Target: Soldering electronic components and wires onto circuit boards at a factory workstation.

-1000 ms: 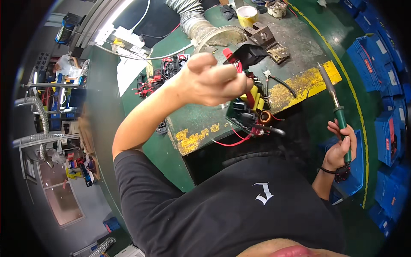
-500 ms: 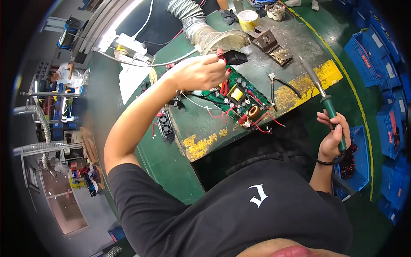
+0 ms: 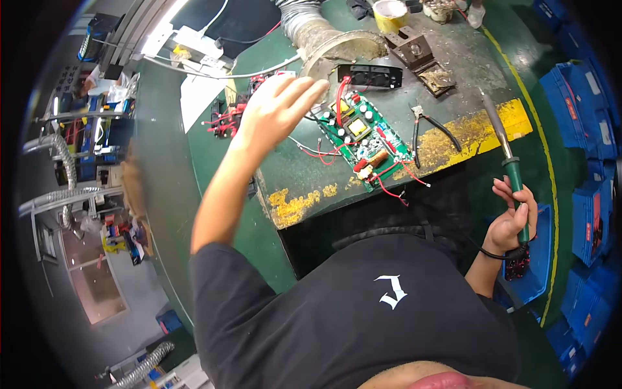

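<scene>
A green circuit board (image 3: 363, 133) with coils, capacitors and red wires lies on the worn green bench (image 3: 304, 185). A black panel with fans (image 3: 370, 76) rests behind it, joined to the board by red wires. My left hand (image 3: 280, 104) hovers to the left of the board, fingers stretched out with nothing in them. In my right hand (image 3: 512, 219) is a soldering iron (image 3: 514, 170) with a green handle, its metal tip pointing up and away over the bench's yellow edge. Pliers (image 3: 432, 129) with dark handles lie to the right of the board.
A fume duct (image 3: 324, 42) opens above the panel. A soldering stand (image 3: 421, 61) and a yellow tub (image 3: 391, 14) stand at the back. Red and black wired parts (image 3: 227, 120) lie left. Blue bins (image 3: 575, 104) line the right side, one (image 3: 543, 259) beside my right forearm.
The fan panel has left my left hand and now rests behind the board. My left hand has opened and shifted left. The soldering iron stays in my right hand.
</scene>
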`<state>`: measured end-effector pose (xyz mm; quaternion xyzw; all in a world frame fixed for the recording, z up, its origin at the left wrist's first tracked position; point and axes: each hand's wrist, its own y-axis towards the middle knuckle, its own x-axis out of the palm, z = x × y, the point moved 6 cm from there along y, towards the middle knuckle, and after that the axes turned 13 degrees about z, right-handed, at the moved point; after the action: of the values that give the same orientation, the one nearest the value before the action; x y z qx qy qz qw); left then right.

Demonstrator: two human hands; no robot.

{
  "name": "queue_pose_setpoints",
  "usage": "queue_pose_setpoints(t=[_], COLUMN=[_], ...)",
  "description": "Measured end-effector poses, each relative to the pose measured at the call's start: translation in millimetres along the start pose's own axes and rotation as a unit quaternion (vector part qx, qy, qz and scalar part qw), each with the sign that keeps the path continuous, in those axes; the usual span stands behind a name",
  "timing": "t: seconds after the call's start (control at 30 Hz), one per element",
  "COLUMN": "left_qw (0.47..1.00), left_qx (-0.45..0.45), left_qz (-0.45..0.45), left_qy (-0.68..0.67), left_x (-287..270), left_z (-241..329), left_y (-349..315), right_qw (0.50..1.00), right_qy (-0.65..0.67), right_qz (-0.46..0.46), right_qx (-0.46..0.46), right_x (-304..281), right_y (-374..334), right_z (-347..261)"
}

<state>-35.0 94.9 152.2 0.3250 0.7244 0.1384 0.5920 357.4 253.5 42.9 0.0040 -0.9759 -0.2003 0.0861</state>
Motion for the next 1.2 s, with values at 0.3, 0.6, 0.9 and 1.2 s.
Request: queue_pose_setpoints(t=[0.3,0.6,0.9,1.2], left_qw=[0.808,0.795,0.872,0.954], left_qx=[-0.579,-0.591,-0.487,-0.216], left_qz=[0.049,0.032,-0.003,-0.200], left_qy=[0.092,0.131,0.054,0.052], left_x=[46,71,68,89], left_z=[107,141,166,139], left_y=[-97,-56,-27,-31], right_qw=[0.998,0.996,0.997,0.999], right_qy=[0.019,-0.002,-0.027,-0.022], right_qz=[-0.036,-0.036,-0.017,-0.009], right_qx=[0.046,0.078,0.077,0.029], right_x=[7,-34,-61,-80], right_y=[23,38,50,66], right_z=[29,39,38,19])
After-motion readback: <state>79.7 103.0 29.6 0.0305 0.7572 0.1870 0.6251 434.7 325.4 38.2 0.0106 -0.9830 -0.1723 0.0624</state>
